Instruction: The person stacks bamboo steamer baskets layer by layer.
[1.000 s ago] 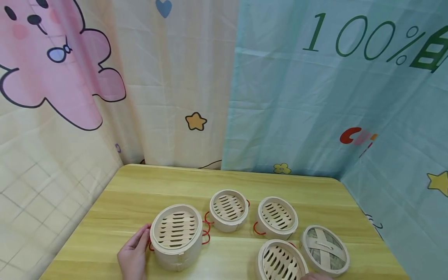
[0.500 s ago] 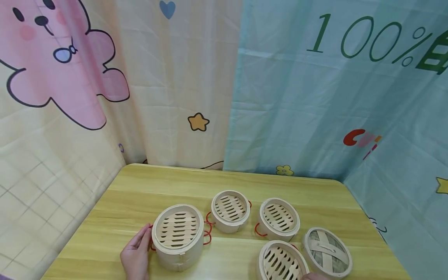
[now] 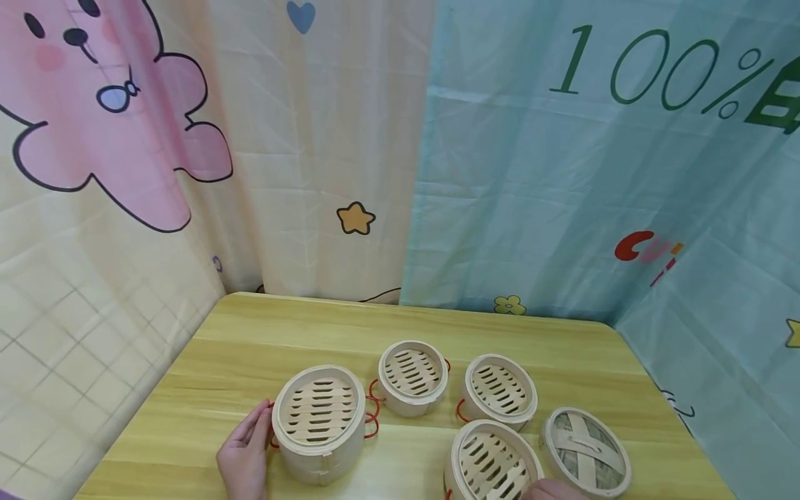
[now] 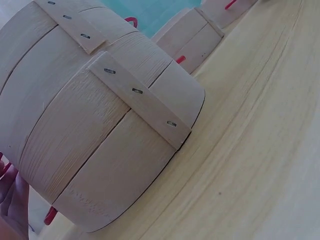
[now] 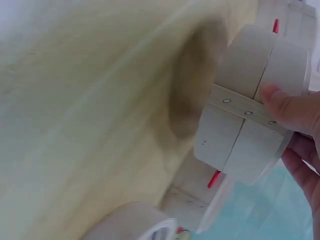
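In the head view, two stacked bamboo steamer baskets (image 3: 320, 458) stand at the table's left, red loop handles at their sides. My left hand (image 3: 245, 451) pinches the upper red handle on their left side; in the left wrist view its fingers appear only at the lower left edge. My right hand (image 5: 300, 120) grips another bamboo steamer basket (image 5: 245, 100) by its rim, thumb on the outer wall over the stapled strip. That basket hangs slightly tilted above the table, its shadow beneath. From the head camera, most of the right hand lies beyond the bottom edge.
Two small steamer baskets stand further back, one centre (image 3: 412, 403) and one to its right (image 3: 500, 417). A woven steamer lid (image 3: 584, 448) with crossed strips lies at the right. Printed curtains (image 3: 350, 139) border the wooden table (image 3: 300, 316).
The right hand has raised its steamer basket off the table and moved it slightly left. My left hand stays at the stack. The head view has shifted a little.
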The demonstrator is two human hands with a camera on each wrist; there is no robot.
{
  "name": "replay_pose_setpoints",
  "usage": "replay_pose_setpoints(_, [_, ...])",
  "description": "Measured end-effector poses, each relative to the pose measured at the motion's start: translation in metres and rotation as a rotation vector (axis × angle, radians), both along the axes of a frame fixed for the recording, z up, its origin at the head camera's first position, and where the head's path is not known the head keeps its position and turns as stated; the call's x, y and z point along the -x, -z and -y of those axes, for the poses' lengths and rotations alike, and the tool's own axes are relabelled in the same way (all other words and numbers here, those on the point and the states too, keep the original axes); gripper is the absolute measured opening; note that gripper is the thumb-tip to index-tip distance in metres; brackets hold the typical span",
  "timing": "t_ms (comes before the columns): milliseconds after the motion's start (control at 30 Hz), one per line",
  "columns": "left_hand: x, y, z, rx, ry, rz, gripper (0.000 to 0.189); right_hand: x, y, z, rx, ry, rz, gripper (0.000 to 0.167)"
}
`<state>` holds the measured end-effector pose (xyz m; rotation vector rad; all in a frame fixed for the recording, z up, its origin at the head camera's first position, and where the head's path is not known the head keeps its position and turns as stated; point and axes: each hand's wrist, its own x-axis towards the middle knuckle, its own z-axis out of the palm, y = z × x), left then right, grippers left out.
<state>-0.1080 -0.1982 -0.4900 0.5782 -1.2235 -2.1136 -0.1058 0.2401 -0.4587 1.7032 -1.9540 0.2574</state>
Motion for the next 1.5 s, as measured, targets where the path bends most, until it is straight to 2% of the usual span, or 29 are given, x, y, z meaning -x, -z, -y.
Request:
replay_pose_setpoints(167, [-0.001, 0.000, -0.001, 0.012, -0.001, -0.003, 0.020, -0.001, -0.031, 0.017, 0.049, 0.010, -0.027, 0.022])
replay_pose_setpoints(267, [-0.001, 0.000, -0.001, 0.015, -0.004, -0.011, 0.020, 0.001, -0.051, 0.027, 0.041, 0.027, 0.001, 0.024])
replay_pose_setpoints(400, [0.000, 0.000, -0.001, 0.014, -0.006, -0.009, 0.019, -0.002, -0.079, 0.043, -0.007, 0.119, 0.052, 0.022])
replay_pose_setpoints(467, [0.000, 0.000, -0.001, 0.011, -0.002, -0.003, 0.020, -0.003, -0.090, 0.053, -0.016, 0.137, 0.063, 0.021])
replay_pose_setpoints(533, [0.000, 0.003, 0.000, 0.016, 0.002, 0.002, 0.021, -0.005, -0.101, 0.063, -0.018, 0.157, 0.069, 0.028])
replay_pose_setpoints(667, [0.004, 0.016, 0.005, 0.033, -0.009, 0.012, 0.025, 0.000, -0.118, 0.090, 0.056, 0.088, -0.025, 0.020])
replay_pose_setpoints(733, [0.006, 0.020, 0.006, 0.052, -0.015, 0.010, 0.025, 0.003, -0.124, 0.103, 0.090, 0.055, -0.068, 0.025])
replay_pose_setpoints(767, [0.006, 0.019, 0.005, 0.053, -0.012, 0.009, 0.026, 0.005, -0.127, 0.109, 0.101, 0.042, -0.096, 0.031])
replay_pose_setpoints(967, [-0.001, 0.002, 0.000, 0.042, 0.018, -0.017, 0.018, 0.014, -0.132, 0.142, 0.047, 0.048, -0.127, 0.033])
replay_pose_setpoints(1067, [-0.003, -0.003, 0.000, 0.025, 0.026, 0.009, 0.016, 0.019, -0.132, 0.160, 0.027, 0.027, -0.154, 0.032])
replay_pose_setpoints(1233, [-0.003, -0.003, 0.001, 0.032, 0.027, 0.054, 0.015, 0.023, -0.131, 0.189, 0.022, -0.015, -0.198, 0.026])
replay_pose_setpoints(1367, [-0.003, -0.002, 0.001, 0.046, 0.017, 0.050, 0.014, 0.026, -0.126, 0.208, -0.001, -0.027, -0.221, 0.020])
replay_pose_setpoints(1500, [-0.004, -0.003, 0.001, 0.025, 0.029, 0.041, 0.026, 0.029, -0.119, 0.222, -0.036, -0.006, -0.242, 0.020])
